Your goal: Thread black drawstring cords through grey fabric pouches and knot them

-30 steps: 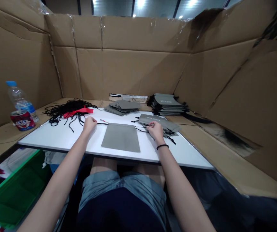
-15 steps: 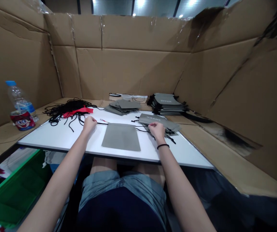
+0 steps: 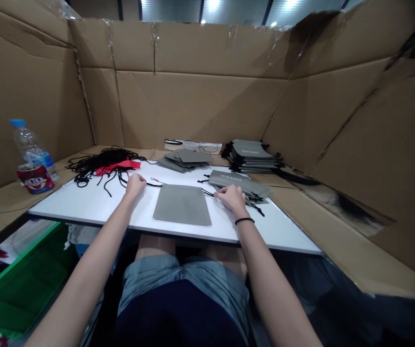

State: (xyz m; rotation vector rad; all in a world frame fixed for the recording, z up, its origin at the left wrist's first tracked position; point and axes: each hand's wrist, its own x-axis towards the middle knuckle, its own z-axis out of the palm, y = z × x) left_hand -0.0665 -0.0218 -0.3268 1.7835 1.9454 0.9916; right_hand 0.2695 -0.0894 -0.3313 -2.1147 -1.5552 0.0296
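A flat grey pouch [image 3: 182, 205] lies on the white board [image 3: 84, 205] between my hands. My left hand [image 3: 135, 184] is closed in a fist at the pouch's upper left, gripping a black cord [image 3: 153, 184] that runs toward the pouch's top edge. My right hand [image 3: 230, 198] rests at the pouch's upper right, fingers pinched on the black cord end [image 3: 208, 193] sticking out there. A dark band circles my right wrist.
A tangle of black cords with a red strip [image 3: 102, 164] lies at the back left. Loose grey pouches [image 3: 185, 159], a tall stack [image 3: 250, 156] and strung pouches [image 3: 239, 183] sit behind. A water bottle [image 3: 30, 149] and a can [image 3: 35, 178] stand left. Cardboard walls surround.
My right hand has slid slightly left and down along the cord toward the pouch's top right corner. My left hand has stayed in place.
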